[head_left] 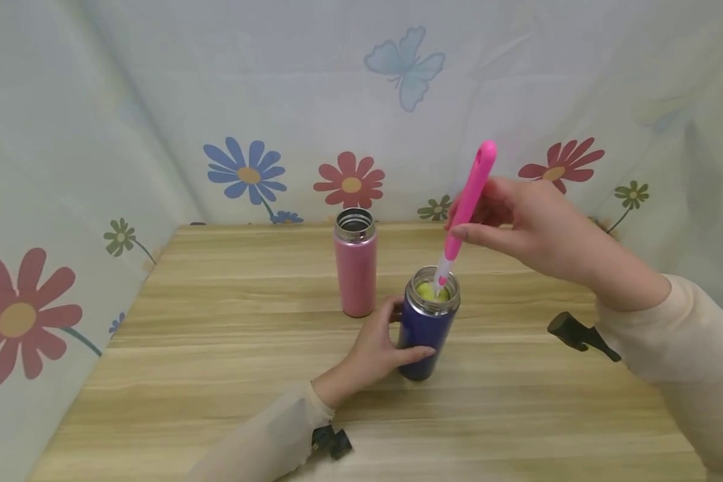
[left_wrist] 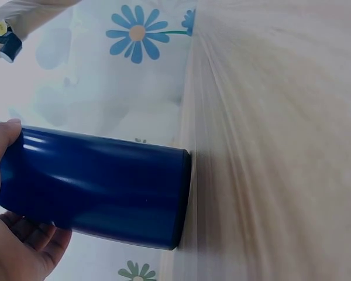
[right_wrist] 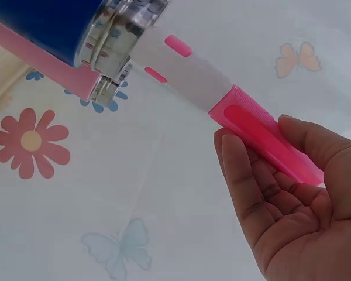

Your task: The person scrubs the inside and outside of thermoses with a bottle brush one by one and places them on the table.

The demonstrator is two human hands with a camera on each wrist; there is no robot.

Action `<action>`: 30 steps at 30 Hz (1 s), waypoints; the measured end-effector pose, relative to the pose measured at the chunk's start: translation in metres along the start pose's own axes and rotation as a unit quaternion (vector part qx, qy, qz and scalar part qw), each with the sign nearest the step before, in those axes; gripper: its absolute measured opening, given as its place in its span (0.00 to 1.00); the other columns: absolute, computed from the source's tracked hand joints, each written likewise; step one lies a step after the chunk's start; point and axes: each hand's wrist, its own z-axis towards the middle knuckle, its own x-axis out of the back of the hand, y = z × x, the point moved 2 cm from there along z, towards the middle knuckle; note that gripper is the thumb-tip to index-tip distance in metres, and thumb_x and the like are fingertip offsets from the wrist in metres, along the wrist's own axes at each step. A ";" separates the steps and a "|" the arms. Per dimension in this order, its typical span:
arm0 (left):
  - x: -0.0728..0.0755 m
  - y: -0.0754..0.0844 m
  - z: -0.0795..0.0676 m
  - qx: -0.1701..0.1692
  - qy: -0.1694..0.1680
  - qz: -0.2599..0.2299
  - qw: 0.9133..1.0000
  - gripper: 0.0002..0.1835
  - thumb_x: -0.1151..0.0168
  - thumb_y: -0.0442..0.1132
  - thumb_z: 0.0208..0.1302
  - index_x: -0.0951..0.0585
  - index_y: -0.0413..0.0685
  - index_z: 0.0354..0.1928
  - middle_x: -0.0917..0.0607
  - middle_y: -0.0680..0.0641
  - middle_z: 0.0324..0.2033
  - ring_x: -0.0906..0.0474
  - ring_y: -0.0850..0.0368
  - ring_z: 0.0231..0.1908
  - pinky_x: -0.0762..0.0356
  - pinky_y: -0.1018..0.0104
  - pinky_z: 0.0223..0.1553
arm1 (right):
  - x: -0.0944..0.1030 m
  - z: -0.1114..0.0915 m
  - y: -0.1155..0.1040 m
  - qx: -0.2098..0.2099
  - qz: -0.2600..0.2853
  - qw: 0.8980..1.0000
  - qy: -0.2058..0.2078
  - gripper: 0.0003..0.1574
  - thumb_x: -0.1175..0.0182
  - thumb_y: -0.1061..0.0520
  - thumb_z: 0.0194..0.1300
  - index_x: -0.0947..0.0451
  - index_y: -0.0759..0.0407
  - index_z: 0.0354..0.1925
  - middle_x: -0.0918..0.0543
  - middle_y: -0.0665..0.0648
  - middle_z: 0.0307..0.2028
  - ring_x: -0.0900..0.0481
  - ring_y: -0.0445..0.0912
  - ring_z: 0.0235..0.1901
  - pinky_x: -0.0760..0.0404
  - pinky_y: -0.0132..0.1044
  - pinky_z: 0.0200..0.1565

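A dark blue metal bottle stands lidless on the table, its steel mouth facing up. Fingers and thumb of my left hand grip its side; in the left wrist view the blue bottle's base meets the tabletop. My right hand pinches the pink handle of a bottle brush above the mouth. The brush's yellow-green sponge head is inside the bottle opening. In the right wrist view, the white neck of the brush runs into the steel rim.
A pink metal bottle, also lidless, stands upright behind and left of the blue one. Both rest on a wood-grain table. A white flower-printed curtain hangs behind and at the sides. Black devices are strapped at both wrists.
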 end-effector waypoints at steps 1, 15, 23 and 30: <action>0.000 0.000 0.000 -0.003 0.001 0.002 1.000 0.38 0.22 0.40 0.45 0.31 0.41 0.58 0.21 0.42 0.53 0.23 0.49 0.54 0.24 0.50 0.57 | 0.001 0.001 -0.001 0.003 -0.002 1.000 0.000 0.13 0.33 0.57 0.59 0.21 0.57 0.43 0.13 0.48 0.35 0.19 0.34 0.32 0.20 0.23 0.36; 0.004 0.000 -0.001 -0.022 -0.004 0.021 1.000 0.37 0.24 0.40 0.47 0.32 0.41 0.59 0.21 0.43 0.54 0.23 0.50 0.54 0.23 0.54 0.57 | 0.009 0.007 -0.014 0.062 -0.016 0.997 0.043 0.10 0.33 0.63 0.58 0.20 0.62 0.40 0.12 0.52 0.33 0.18 0.30 0.30 0.20 0.21 0.32; 0.003 0.004 -0.001 -0.039 -0.009 0.024 0.999 0.38 0.24 0.39 0.47 0.32 0.39 0.59 0.21 0.42 0.54 0.22 0.49 0.54 0.22 0.57 0.56 | 0.023 0.005 -0.017 0.074 -0.030 0.994 0.077 0.10 0.34 0.63 0.59 0.20 0.59 0.41 0.12 0.48 0.34 0.17 0.31 0.30 0.19 0.21 0.33; 0.004 0.006 -0.002 -0.048 -0.013 0.027 0.998 0.38 0.23 0.39 0.47 0.32 0.40 0.59 0.21 0.42 0.54 0.22 0.50 0.54 0.22 0.57 0.56 | 0.031 0.005 -0.014 0.070 -0.028 0.994 0.077 0.12 0.33 0.62 0.59 0.20 0.58 0.42 0.12 0.45 0.36 0.15 0.33 0.30 0.18 0.23 0.33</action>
